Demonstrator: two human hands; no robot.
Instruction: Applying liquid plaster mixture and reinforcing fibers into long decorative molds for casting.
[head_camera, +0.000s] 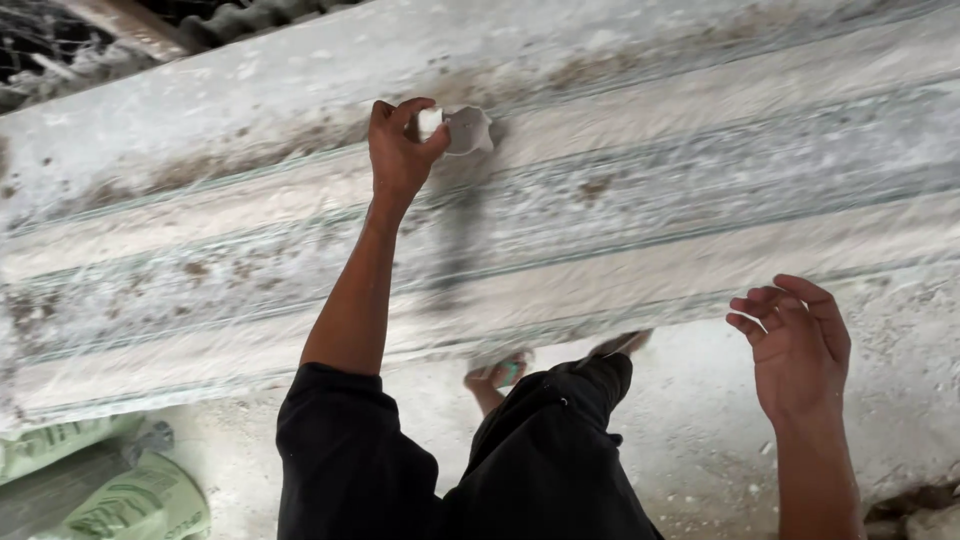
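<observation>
I see my left hand (402, 148) pinching a small white chalk-like block (430, 122) against the long grey ribbed concrete slab (620, 215) at eleven o'clock, right hand (795, 345) loosely curled and empty at four o'clock; judging by the bare ribs, most remains.

Green-printed pale sacks (100, 480) lying bottom left on floor.

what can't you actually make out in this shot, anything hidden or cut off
- Head view: the small white object in the left hand is motion-blurred; its kind is unclear.
- The feet are partly hidden under the long grey ribbed slab.
- The green sacks are cut by the bottom-left edge.
- The right hand is empty; its forearm runs off the bottom edge.
</observation>
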